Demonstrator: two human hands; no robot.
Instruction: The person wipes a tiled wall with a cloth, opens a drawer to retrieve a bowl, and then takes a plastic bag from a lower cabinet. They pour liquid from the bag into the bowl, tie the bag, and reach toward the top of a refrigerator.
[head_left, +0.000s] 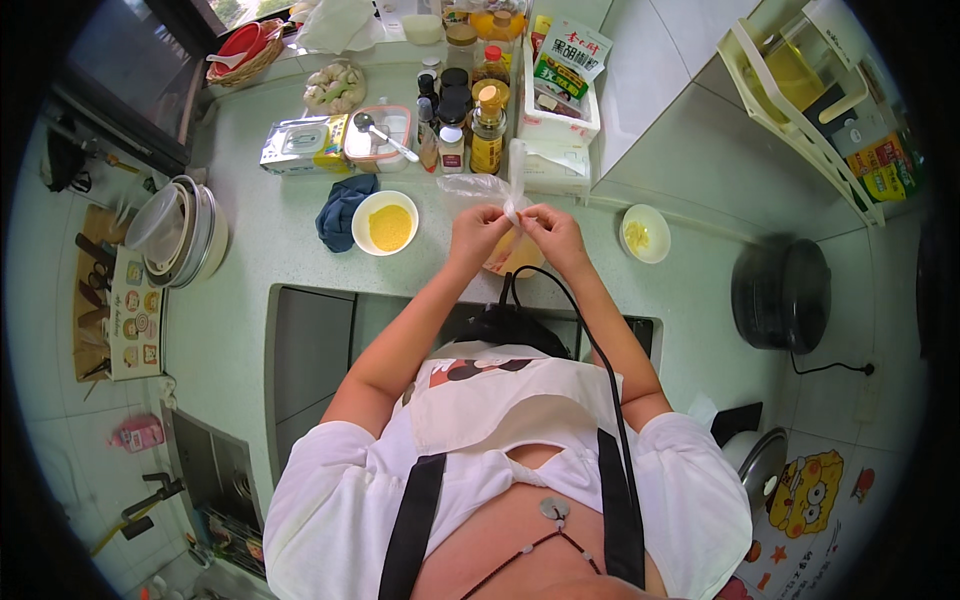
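At the counter's near edge, my left hand (pixel 480 236) and my right hand (pixel 556 238) pinch the twisted neck of a clear plastic bag (pixel 514 256). Yellowish-orange contents show in the bag below my fingers; their kind is hard to make out. Its loose top (pixel 517 168) sticks up beyond my fingertips. Left of my left hand stands a white bowl of yellow crumbs or powder (pixel 390 228), touching a crumpled dark blue cloth (pixel 345 212). To the right of my right hand is a smaller white bowl with pale yellow pieces (pixel 640 234).
Behind my hands stand several sauce bottles (pixel 488 130), a lidded container with a spoon (pixel 380 140), a wipes pack (pixel 305 145) and garlic bulbs (pixel 335 88). Stacked bowls (pixel 190 235) and a knife holder (pixel 135 310) are left. A black appliance (pixel 780 295) sits right. A black cable (pixel 600 350) hangs near my right arm.
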